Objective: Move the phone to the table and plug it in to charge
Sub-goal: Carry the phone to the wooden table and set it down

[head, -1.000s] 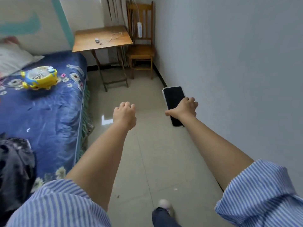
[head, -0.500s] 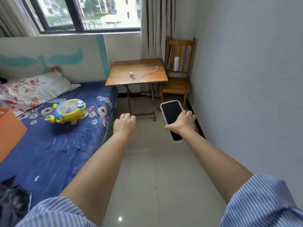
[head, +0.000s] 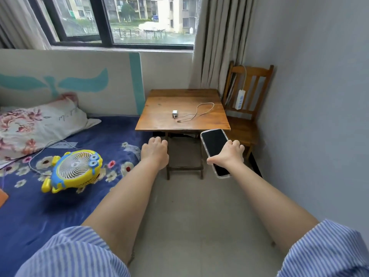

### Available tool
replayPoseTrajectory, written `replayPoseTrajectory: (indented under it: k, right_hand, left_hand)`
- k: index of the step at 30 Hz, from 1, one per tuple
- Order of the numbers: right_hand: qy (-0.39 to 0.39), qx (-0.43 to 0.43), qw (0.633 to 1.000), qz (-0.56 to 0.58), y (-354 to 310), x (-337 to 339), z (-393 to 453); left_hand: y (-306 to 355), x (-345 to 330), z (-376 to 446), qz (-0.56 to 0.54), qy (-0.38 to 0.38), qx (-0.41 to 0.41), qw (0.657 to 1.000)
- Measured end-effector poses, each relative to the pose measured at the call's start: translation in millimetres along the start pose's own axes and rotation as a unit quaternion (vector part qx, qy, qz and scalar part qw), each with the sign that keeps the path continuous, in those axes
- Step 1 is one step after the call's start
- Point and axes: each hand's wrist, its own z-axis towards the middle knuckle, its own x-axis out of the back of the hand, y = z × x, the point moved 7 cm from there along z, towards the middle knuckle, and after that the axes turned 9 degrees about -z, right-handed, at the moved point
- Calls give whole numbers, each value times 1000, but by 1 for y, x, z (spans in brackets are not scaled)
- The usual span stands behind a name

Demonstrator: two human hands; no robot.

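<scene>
Right hand: the right hand (head: pixel 226 154) is closed over the long edges of a black-screened phone in a clear case (head: pixel 214 148), thumb on one side, fingers curled over the other; it holds the phone screen up in mid-air, out in front of the person.
Phone: it hangs just short of the near right corner of the table, above the floor, not yet touching the tabletop.
Left hand: the left hand (head: pixel 154 152) is held out palm down with fingers curled loosely under; it has hold of nothing.
Sleeves: both arms come out of rolled blue-and-white striped sleeves (head: pixel 323 252).
Table: a small brown wooden folding table (head: pixel 159 120) stands under the window, between the bed and the chair.
On the table: a small white charger plug (head: pixel 175 113) lies near the middle, with a thin looped charging cable (head: pixel 201 111) trailing right of it, its free end lying near the plug.
Chair: a brown wooden slat-backed chair (head: pixel 257 76) stands in the corner right of the table, with a white power strip (head: pixel 239 99) hanging against its back.
Bed: a bed with a dark blue flowered cover (head: pixel 30 206) runs along the left, carrying a flowered pillow (head: pixel 40 124) and a yellow-and-blue cartoon desk fan (head: pixel 72 170).
In the way: the tiled floor (head: pixel 195 216) between the person and the table is bare.
</scene>
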Motion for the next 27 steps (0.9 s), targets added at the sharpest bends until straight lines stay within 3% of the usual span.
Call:
replayPoseTrajectory:
  k: [7, 16, 27]
  right_hand:
    - [-19, 32, 999, -25, -77, -30, 141]
    - [-62, 90, 993, -34, -199, -80, 358]
    - [-123, 94, 987, -48, -338, -176, 512]
  left_hand:
    - [-41, -36, 144, 8, -41, 22, 999]
    - [-123, -62, 345, 0, -62, 111, 992]
    - [-248, -116, 490, -20, -131, 163, 978]
